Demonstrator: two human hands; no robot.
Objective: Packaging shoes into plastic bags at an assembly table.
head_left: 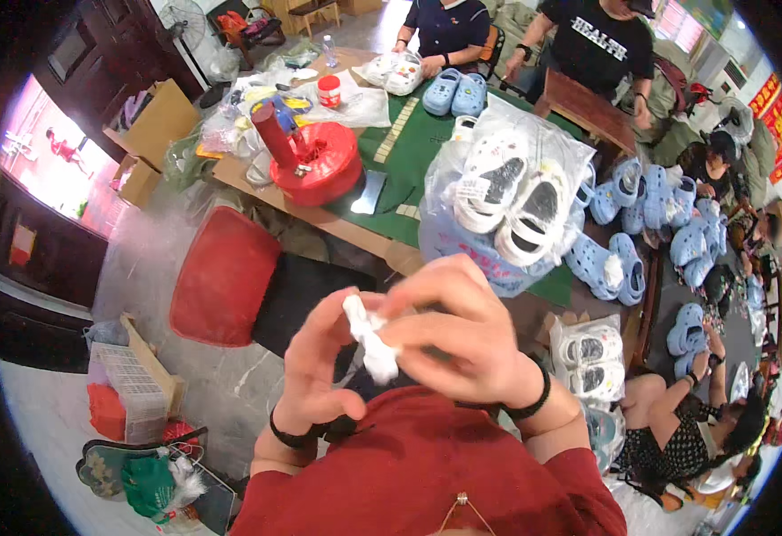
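A twisted wad of thin white material [375, 347], perhaps paper, is held up in front of my chest. My right hand [458, 332] pinches it between bent fingers and looks slightly smeared by motion. My left hand [319, 362] curves around its other side, thumb and fingers apart, with fingertips close to or touching the wad's upper end. Just beyond my hands, clear-bagged white clogs [504, 192] rest on top of a bulky plastic bag [476, 259] at the table's near edge.
A red round container [319, 165] and a phone [369, 193] lie on the green-topped table [400, 147]. Left of me stands a red-backed chair [224, 275]. Blue clogs [597, 268] spread along the right, near bagged white clogs [590, 357]. Several people work around the tables.
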